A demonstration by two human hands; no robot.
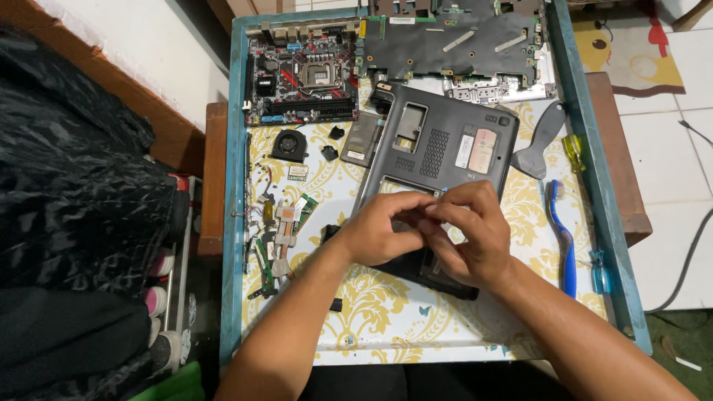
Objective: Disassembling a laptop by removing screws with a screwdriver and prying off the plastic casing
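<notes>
Desk (pixel 386 319) was small, wood-sided with a teal raised rim, topped by a glossy white cloth with yellow damask pattern; white tiled floor lay to the right, black plastic sheeting (pixel 67 186) to the left.

Dark grey plastic laptop bottom shell (pixel 445 141) lay mid-desk, vented, with a pale pink rectangular label and a white one beside it near its right side. Bare grey laptop board (pixel 453 44) sat at the far edge, a black-and-red desktop motherboard (pixel 301 74) to its left. Grey metal pry spatula (pixel 546 137), blue toothbrush (pixel 563 238), yellow-handled screwdriver (pixel 572 152) lay right; small round black fan (pixel 289 144) and copper heat-pipe pieces (pixel 278 230) left.

Left hand (pixel 379 234) and right hand (pixel 468 230) met over the shell's near edge, fingertips pinched together; whether the grip held anything could not be told.
</notes>
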